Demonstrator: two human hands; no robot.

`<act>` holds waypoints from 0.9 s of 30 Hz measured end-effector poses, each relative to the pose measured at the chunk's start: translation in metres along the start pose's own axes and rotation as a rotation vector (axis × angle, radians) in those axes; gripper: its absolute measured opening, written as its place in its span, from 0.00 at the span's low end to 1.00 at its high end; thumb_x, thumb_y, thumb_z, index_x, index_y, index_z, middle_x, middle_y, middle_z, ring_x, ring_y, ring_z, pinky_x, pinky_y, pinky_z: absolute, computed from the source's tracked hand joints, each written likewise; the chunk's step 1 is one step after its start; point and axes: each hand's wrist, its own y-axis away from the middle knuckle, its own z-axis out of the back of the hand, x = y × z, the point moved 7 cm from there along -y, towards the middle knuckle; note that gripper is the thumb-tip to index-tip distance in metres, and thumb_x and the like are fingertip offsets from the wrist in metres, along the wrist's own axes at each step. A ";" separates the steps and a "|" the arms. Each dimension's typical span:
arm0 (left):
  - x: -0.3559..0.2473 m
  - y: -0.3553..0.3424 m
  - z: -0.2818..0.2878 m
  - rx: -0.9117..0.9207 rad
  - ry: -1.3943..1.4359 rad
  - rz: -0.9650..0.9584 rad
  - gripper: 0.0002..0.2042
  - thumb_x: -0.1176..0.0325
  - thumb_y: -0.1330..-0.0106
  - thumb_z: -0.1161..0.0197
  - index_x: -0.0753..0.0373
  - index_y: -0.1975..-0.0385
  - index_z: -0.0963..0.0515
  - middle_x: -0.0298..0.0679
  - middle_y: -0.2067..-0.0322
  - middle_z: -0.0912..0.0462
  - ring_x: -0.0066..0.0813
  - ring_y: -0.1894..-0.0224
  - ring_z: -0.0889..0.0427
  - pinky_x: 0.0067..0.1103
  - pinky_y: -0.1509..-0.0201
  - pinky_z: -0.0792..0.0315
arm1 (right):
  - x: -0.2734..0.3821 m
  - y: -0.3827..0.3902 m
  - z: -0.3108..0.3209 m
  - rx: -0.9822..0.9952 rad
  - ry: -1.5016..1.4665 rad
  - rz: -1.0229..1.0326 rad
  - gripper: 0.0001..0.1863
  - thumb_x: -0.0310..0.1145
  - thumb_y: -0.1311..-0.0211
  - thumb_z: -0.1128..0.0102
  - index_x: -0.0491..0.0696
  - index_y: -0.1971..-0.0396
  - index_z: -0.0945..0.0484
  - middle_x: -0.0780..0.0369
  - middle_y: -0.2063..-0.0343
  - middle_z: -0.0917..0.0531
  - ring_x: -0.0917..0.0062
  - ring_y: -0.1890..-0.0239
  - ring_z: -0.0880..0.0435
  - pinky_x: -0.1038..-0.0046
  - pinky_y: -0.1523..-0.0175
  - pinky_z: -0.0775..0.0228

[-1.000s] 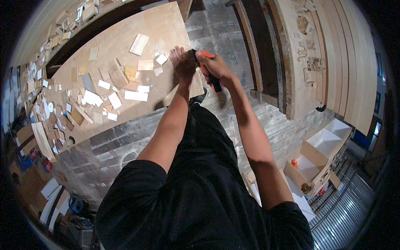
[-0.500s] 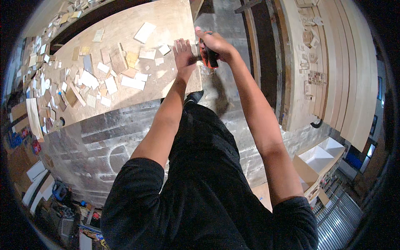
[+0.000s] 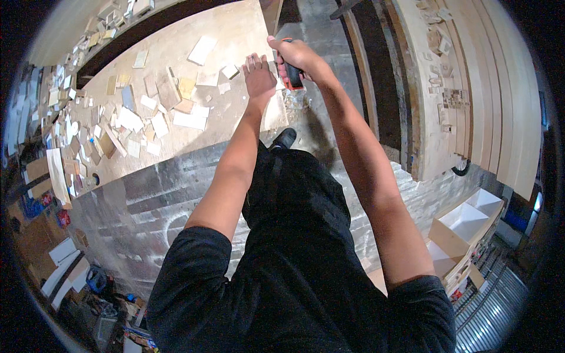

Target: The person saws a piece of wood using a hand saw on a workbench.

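My left hand [image 3: 259,79] lies palm down on the plywood tabletop [image 3: 232,29], close to its right edge, with the fingers stretched out. Just beyond that edge, my right hand [image 3: 297,59] grips a tool with a black-and-orange handle [image 3: 293,75], fingers wrapped round it and the thumb up along the top. The rest of the tool is hidden, so its kind does not show. Near my left fingers lies a small pale block [image 3: 229,71]. Farther left are a white rectangular piece [image 3: 202,50] and a wooden offcut [image 3: 168,91].
Many wood and white scraps [image 3: 130,119] cover the table's left part. A bench on the right carries small wooden parts [image 3: 455,99] and long boards [image 3: 500,88]. A box with white compartments [image 3: 462,220] stands at lower right. My shoe [image 3: 285,138] is on the floor beside the table.
My right hand and the tool have shifted slightly up and left, and the handle shows at a different tilt. My left hand stays flat on the tabletop. The whole view has turned a little.
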 end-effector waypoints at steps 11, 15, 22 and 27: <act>0.002 0.003 -0.007 -0.037 -0.001 -0.070 0.29 0.63 0.34 0.48 0.66 0.33 0.34 0.55 0.29 0.40 0.53 0.25 0.46 0.50 0.25 0.51 | 0.001 0.016 0.004 -0.047 -0.074 0.006 0.23 0.51 0.33 0.42 0.46 0.78 0.28 0.63 0.85 0.24 0.77 0.86 0.24 0.72 0.82 0.32; 0.002 0.003 -0.006 -0.080 0.051 -0.069 0.28 0.63 0.34 0.49 0.67 0.33 0.33 0.54 0.29 0.40 0.53 0.25 0.45 0.50 0.25 0.51 | 0.001 0.010 0.003 -0.056 -0.042 0.053 0.23 0.51 0.33 0.41 0.46 0.78 0.28 0.63 0.85 0.24 0.78 0.86 0.24 0.71 0.82 0.32; 0.004 -0.002 -0.004 -0.078 0.105 -0.039 0.26 0.62 0.31 0.51 0.67 0.34 0.32 0.53 0.29 0.39 0.51 0.25 0.45 0.47 0.24 0.51 | -0.019 0.007 -0.001 -0.060 0.009 0.128 0.21 0.48 0.34 0.39 0.45 0.77 0.26 0.63 0.83 0.23 0.77 0.85 0.23 0.72 0.78 0.31; 0.014 0.001 -0.004 -0.083 0.120 0.011 0.26 0.61 0.29 0.53 0.66 0.33 0.32 0.52 0.29 0.39 0.51 0.25 0.46 0.47 0.24 0.52 | -0.055 0.023 0.003 0.065 -0.079 0.034 0.20 0.47 0.35 0.37 0.45 0.75 0.26 0.64 0.83 0.23 0.78 0.85 0.23 0.72 0.77 0.30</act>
